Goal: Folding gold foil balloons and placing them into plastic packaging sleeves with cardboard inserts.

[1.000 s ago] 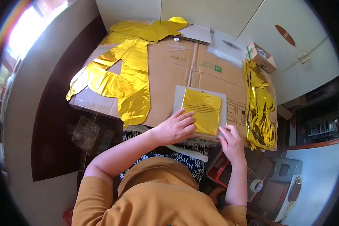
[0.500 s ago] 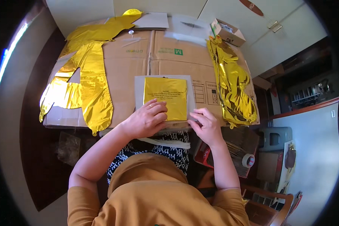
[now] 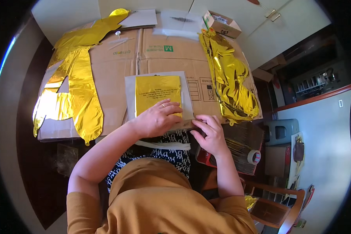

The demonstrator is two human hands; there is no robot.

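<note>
A flat gold foil packet point(image 3: 158, 87) with small dark print lies in a larger clear plastic sleeve point(image 3: 186, 91) at the near edge of the cardboard. My left hand point(image 3: 160, 118) rests across the packet's lower part, fingers bent and lying on it, a ring showing on one finger. Beside the sleeve's lower right corner is my right hand point(image 3: 210, 134). Its forefinger reaches that corner and the thumb stands apart below; nothing plainly sits between them. Gold foil balloons lie at both sides: a flat one point(image 3: 82, 87) on the left, a crumpled one point(image 3: 232, 78) on the right.
Flattened cardboard point(image 3: 113, 74) covers the table. At the back are a white sheet point(image 3: 140, 18), a clear plastic bag point(image 3: 179, 23) and a small open box point(image 3: 224, 26). Right of my legs, a tape roll point(image 3: 254, 157) sits on a box; beyond are a grey stool point(image 3: 280, 132) and a wooden chair point(image 3: 277, 210).
The whole view has shifted, so the table sits farther left. My left hand has slid right over the packet's lower edge. My right thumb and forefinger are farther apart.
</note>
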